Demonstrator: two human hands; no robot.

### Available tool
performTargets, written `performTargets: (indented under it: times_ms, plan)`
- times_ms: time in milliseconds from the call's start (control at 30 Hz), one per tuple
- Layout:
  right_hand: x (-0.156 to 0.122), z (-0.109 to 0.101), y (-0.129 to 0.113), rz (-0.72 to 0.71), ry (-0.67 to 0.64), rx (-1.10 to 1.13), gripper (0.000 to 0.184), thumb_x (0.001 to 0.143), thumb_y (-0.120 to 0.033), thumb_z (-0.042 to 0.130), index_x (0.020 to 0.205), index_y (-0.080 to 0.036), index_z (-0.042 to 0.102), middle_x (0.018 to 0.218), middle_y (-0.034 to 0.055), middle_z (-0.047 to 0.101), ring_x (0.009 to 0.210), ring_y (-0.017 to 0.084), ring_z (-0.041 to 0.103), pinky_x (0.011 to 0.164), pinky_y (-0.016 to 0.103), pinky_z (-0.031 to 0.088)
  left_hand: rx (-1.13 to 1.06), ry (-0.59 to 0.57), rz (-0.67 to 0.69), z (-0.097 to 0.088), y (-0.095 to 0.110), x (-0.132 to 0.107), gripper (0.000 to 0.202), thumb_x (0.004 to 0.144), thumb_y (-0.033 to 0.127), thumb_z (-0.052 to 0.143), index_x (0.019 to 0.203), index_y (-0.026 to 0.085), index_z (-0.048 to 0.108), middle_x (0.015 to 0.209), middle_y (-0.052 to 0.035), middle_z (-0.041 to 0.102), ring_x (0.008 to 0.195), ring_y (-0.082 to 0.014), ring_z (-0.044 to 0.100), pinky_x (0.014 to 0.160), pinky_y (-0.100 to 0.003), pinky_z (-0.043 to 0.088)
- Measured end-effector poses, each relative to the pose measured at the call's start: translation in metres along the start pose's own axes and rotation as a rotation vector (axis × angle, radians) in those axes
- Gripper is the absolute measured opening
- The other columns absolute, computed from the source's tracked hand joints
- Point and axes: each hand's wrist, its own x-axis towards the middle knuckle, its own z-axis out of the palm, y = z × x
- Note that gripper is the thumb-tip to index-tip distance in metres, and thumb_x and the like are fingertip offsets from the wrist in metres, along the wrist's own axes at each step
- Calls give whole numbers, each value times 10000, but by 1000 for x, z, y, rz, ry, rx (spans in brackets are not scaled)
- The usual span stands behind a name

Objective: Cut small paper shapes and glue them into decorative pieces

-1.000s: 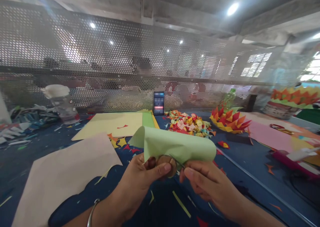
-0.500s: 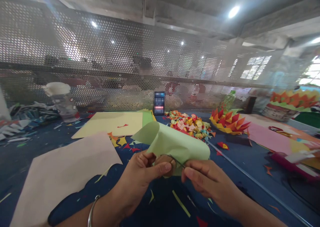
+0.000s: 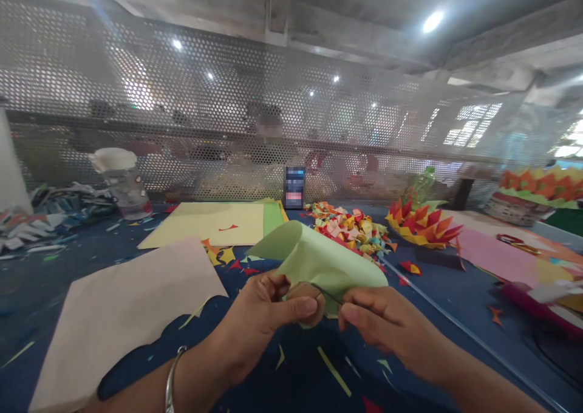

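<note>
A light green sheet of paper [image 3: 339, 258], curled over at its far side, is held up above the table. My left hand [image 3: 268, 307], with a silver bangle at the wrist, is closed on its near edge. Under the left thumb, against the paper, shows a brown rounded piece [image 3: 304, 293]; its material I cannot make out. My right hand [image 3: 378, 316] is closed in a pinch at the paper's right side. From its fingertips a thin dark strip [image 3: 328, 294] reaches to the brown piece; its kind is unclear and the rest is hidden by the fingers.
A pale sheet [image 3: 136, 303] with a scalloped edge lies left, near yellow sheets [image 3: 214, 221]. Behind are a phone [image 3: 294, 188], a heap of coloured scraps [image 3: 350, 225] and a red-orange folded-paper piece [image 3: 423, 225]. Scissors [image 3: 517, 243] and a plastic jar [image 3: 125, 188] stand farther out.
Both hands keep their hold on the paper and the dark strip. The whole view has shifted slightly, so everything sits a little farther right.
</note>
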Motion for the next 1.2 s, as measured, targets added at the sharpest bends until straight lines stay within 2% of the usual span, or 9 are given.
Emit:
performTargets:
  times_ms: [133,267,433,833,967,1200]
  plan:
    - [2,1,-1,6,-1,32,474,906,-595,517,839,-134,602,517,-96,271,436,44,198,393,195,134,-50,49,-12,0,-5,0,211,672,208,831,826,120,717,741,-26,670,665,-98,547,681,-240,394]
    - [0,2,-3,-11,-8,33,458,913,-578,518,849,-134,610,524,-91,280,441,44,201,395,190,142,-56,65,-17,0,-6,-1,172,652,191,842,711,142,688,706,-8,677,654,-95,558,681,-245,400]
    - [-5,0,-7,-38,-7,-11,448,912,-573,522,828,-142,605,534,-81,302,445,43,226,398,190,155,-101,81,-24,1,-2,-3,251,586,145,864,633,166,618,636,35,661,606,-87,543,641,-241,383]
    - [1,-2,-12,-66,-49,39,441,910,-568,528,813,-140,578,508,-98,259,432,44,200,402,205,136,-55,77,4,4,-2,-3,220,645,193,829,573,162,624,593,32,563,581,-88,422,597,-258,301]
    - [2,-4,-15,-68,-53,4,452,910,-582,515,817,-143,572,517,-96,250,435,48,191,400,209,127,9,64,10,4,-1,-3,135,674,225,801,628,164,689,596,21,541,597,-100,401,597,-267,280]
    - [3,-8,-18,-85,-53,-79,444,923,-572,499,813,-150,580,536,-82,272,458,58,237,422,212,169,122,20,64,-3,1,-3,127,730,268,767,674,164,719,636,-1,586,621,-112,444,618,-273,312]
